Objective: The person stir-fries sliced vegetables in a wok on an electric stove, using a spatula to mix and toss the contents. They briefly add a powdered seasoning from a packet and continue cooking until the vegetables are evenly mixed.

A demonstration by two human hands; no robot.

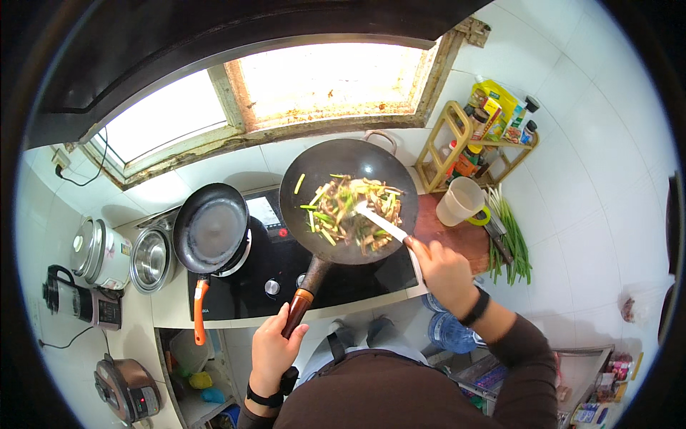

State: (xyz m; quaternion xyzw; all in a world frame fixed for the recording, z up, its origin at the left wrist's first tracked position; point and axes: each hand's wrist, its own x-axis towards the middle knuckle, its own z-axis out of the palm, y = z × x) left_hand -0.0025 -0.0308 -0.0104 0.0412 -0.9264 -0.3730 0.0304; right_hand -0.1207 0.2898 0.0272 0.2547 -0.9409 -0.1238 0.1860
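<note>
A dark wok [348, 155] sits over the right side of the black cooktop [252, 295]. My left hand [276, 338] grips the wooden end of its handle [297, 311]. In my right hand [447, 276] is a spatula [383, 222] with a pale shaft, its blade hidden among the food. Sliced brown pieces and green stalk pieces [353, 209] lie in the wok, partly blurred; a few green pieces rest higher on its left wall. On the left burner stands a black frying pan [211, 230] with an orange handle [199, 316].
Right of the cooktop are a brown board [434, 236], a plastic measuring jug [460, 201], a knife [498, 241], green onions [514, 236] and a seasoning rack [455, 115]. Steel bowls [153, 260], a white rice cooker [107, 257] and a blender [80, 300] stand left. Water bottles [450, 332] are below.
</note>
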